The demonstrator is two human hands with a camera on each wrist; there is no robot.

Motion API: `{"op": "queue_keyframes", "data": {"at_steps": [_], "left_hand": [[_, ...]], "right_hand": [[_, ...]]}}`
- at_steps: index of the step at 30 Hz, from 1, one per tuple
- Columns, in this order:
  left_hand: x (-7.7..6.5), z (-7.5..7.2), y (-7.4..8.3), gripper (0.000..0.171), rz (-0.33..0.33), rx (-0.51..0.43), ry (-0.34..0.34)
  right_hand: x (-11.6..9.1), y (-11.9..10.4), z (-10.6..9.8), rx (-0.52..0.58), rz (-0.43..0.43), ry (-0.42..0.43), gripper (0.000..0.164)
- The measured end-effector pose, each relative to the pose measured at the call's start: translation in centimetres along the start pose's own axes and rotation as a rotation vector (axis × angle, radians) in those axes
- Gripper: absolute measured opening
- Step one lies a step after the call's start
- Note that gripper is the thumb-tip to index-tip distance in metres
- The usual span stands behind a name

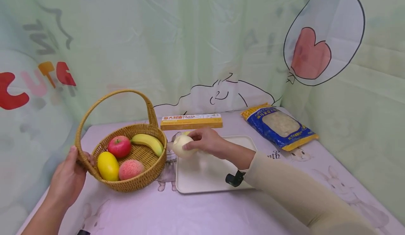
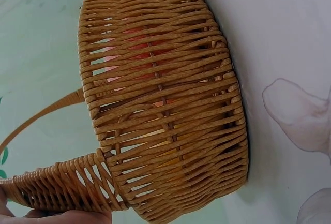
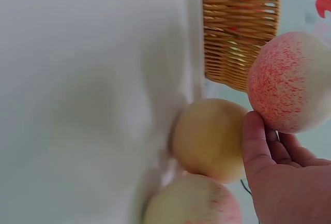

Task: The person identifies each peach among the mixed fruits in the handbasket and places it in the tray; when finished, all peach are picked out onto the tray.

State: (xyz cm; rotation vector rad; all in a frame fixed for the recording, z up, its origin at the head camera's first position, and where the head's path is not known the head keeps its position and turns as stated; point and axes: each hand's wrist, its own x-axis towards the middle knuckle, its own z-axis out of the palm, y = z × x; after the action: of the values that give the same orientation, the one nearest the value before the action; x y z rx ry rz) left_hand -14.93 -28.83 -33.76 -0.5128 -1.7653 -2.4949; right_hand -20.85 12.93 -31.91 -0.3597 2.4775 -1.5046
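Note:
In the head view my left hand (image 1: pixel 68 177) grips the wicker basket (image 1: pixel 136 184) where its handle meets the rim, on the left. The basket holds a red apple (image 1: pixel 119 147), a banana (image 1: pixel 148 143), a yellow mango-shaped fruit (image 1: pixel 108 166) and a pink peach (image 1: pixel 131 169). My right hand (image 1: pixel 209 142) pinches a pale peach (image 1: pixel 182 146) above the left side of the white tray (image 1: pixel 215 182). The right wrist view shows this peach's pink blush (image 3: pixel 282 87). Below it are a yellowish round fruit (image 3: pixel 209 138) and another pale peach (image 3: pixel 194 203), partly cut off.
Behind the tray lies an orange and white pasta box (image 1: pixel 191 122). A blue and yellow food bag (image 1: pixel 280 126) is at the back right. Patterned cloth covers the table (image 1: pixel 152 210), and curtains (image 1: pixel 152 41) hang around its back and sides.

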Motion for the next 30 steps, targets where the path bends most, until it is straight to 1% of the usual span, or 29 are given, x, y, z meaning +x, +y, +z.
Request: {"op": "queue_keyframes", "data": {"at_steps": [3, 7, 11, 15, 21, 25, 30], "left_hand": [[0.1, 0.1, -0.1, 0.036, 0.002, 0.009, -0.001], [0.1, 0.1, -0.1, 0.036, 0.008, 0.021, -0.007], [0.0, 0.0, -0.2, 0.035, 0.018, 0.027, -0.015], [0.0, -0.1, -0.2, 0.036, 0.022, 0.022, -0.021], [-0.1, -0.1, -0.3, 0.033, 0.020, 0.016, -0.011], [-0.1, 0.0, -0.2, 0.034, 0.010, 0.027, -0.005], [-0.1, 0.1, -0.2, 0.032, 0.034, 0.042, -0.013]], "right_hand": [[-0.5, 0.7, 0.3, -0.021, 0.024, 0.001, 0.046], [-0.9, 1.5, 0.9, -0.019, 0.047, -0.030, 0.046], [-1.2, 2.1, 1.5, -0.045, 0.033, -0.040, 0.040], [-1.4, 2.6, 1.9, -0.079, 0.019, -0.024, 0.035], [-1.6, 2.8, 2.5, -0.122, 0.049, -0.004, 0.038], [-1.9, 2.8, 2.5, -0.170, 0.044, 0.009, 0.041], [-2.1, 2.2, 2.1, -0.185, 0.033, 0.026, 0.048]]}}
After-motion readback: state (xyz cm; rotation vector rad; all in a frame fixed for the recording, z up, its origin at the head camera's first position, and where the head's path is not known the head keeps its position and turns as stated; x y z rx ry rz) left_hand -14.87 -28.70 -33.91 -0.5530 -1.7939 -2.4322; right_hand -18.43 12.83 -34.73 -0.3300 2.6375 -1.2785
